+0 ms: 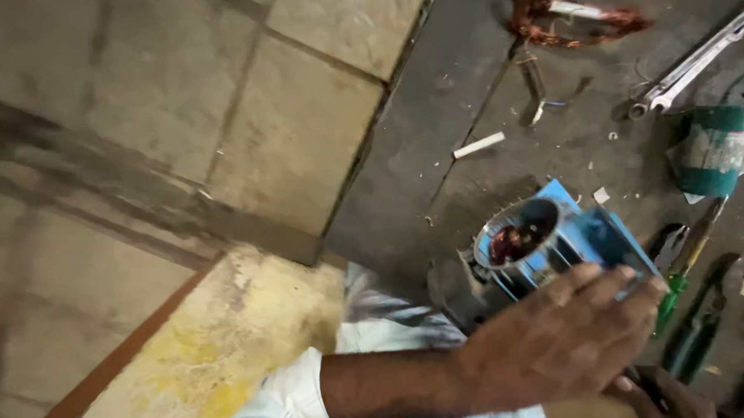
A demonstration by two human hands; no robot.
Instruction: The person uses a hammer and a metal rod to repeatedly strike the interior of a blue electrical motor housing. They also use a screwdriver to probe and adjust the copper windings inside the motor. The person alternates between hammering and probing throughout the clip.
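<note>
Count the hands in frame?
2. Left hand lies across the blue motor housing, arm entering from bottom centre. Right hand sits at the bottom right edge, partly cut off, grip unclear.

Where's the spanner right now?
Head view, top right: the spanner lies diagonally on the dark floor, above the green tape roll and right of the copper wire tangle.

motor housing (pixel 585 237): blue painted metal, glossy | wrench (pixel 697 60): bright metal | floor (pixel 440 154): matt, probably rough concrete
</note>
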